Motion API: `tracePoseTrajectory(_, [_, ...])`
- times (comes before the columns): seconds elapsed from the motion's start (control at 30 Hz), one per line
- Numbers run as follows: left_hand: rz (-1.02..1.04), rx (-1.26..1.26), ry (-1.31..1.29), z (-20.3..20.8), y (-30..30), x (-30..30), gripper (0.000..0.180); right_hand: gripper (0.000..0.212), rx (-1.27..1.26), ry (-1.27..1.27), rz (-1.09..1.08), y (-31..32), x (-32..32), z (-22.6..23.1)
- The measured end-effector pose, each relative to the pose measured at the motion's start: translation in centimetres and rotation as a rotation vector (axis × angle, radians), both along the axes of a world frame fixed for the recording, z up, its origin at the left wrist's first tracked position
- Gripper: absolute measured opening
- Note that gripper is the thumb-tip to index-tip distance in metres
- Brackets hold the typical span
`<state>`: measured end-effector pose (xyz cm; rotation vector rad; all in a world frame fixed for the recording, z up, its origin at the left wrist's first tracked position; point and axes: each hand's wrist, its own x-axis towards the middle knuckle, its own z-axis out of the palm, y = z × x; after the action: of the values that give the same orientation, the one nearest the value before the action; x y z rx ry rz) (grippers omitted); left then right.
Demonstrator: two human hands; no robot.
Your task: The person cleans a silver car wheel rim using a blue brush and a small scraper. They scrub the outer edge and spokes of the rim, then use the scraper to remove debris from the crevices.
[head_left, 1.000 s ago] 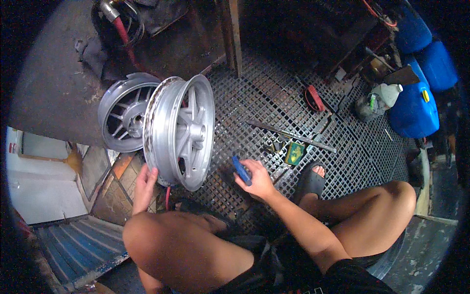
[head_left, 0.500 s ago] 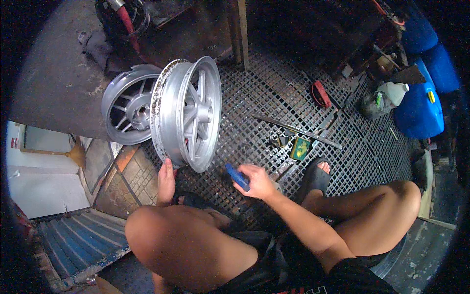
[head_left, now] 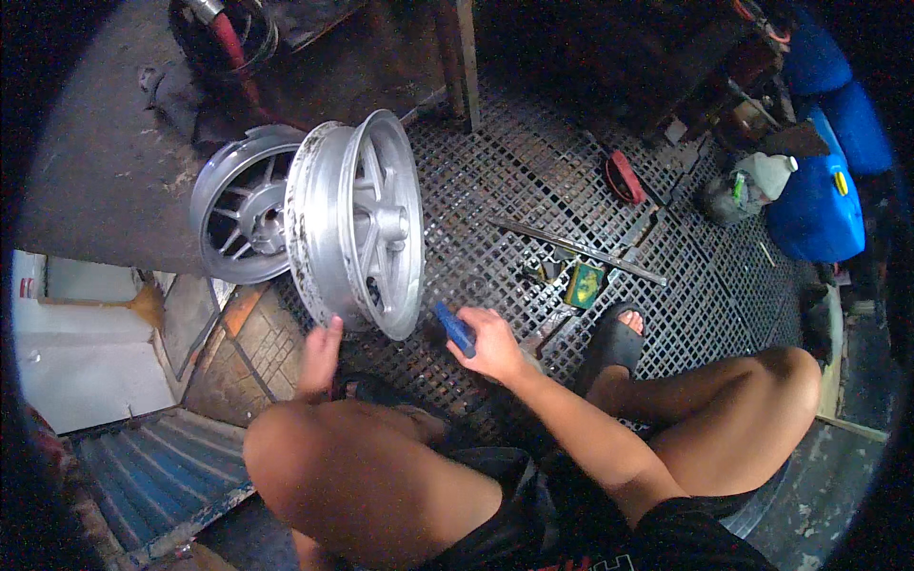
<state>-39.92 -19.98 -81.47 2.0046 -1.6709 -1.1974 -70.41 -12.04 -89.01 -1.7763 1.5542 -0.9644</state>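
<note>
A silver spoked alloy wheel (head_left: 390, 224) stands upright on the floor grating in front of me. Dark specks and stains mark the left edge of its rim. My left hand (head_left: 320, 357) is at the wheel's lower left edge, fingers stretched upward and slightly blurred; whether they touch the rim I cannot tell. To the right of the wheel, my right hand (head_left: 492, 344) is closed around a small blue block-like tool (head_left: 455, 328), held apart from the wheel. A second silver wheel (head_left: 214, 224) leans behind the first, partly covered by it.
On the black grating (head_left: 533, 181) lie a long metal bar (head_left: 581, 251), a green-and-yellow sponge (head_left: 584, 285) and a red-handled object (head_left: 624, 178). A plastic jug (head_left: 752, 190) and blue drums (head_left: 819, 214) stand at the right. A ridged blue panel (head_left: 157, 476) lies at lower left.
The wheel has turned, so its stained patches sit differently, and it has shifted slightly left. My left hand has moved a little at the rim; my right hand still holds the blue tool, slightly lower.
</note>
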Motion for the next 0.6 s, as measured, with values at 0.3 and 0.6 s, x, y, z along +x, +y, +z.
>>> tracePoseTrajectory(0.3, [-0.01,-0.245,0.321,2.5,-2.1,-1.4,0.042,0.036,0.061,-0.04,0.07,-1.0,0.4,0.0])
tracePoseTrajectory(0.6, [-0.009,-0.195,0.399,2.4,-3.2,-1.6,0.038,0.037,0.092,-0.03,0.017,-1.5,0.3,-0.3])
